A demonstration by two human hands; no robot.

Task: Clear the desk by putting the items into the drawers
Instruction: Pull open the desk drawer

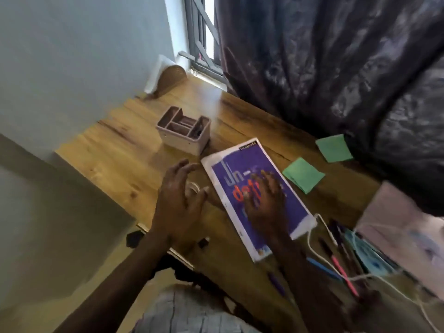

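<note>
A purple book [249,164] with a white border and red letters lies on the wooden desk [125,155]. My right hand [266,200] rests flat on its cover, fingers spread. To the left of the book, my left hand [180,198] hovers open over a small clear ring-like object [193,187], which I cannot identify. Two green sticky-note pads [304,174] [334,149] lie to the right of the book. Several pens [341,267] and a white cable [319,251] lie near the desk's right front. No drawer is visible.
A pink desk organiser [183,129] with compartments stands behind the book. A woven holder with white paper [168,76] sits at the far corner by the window. A dark curtain [336,68] hangs along the right. A pale box [403,227] and a blue item [367,255] lie at the right edge.
</note>
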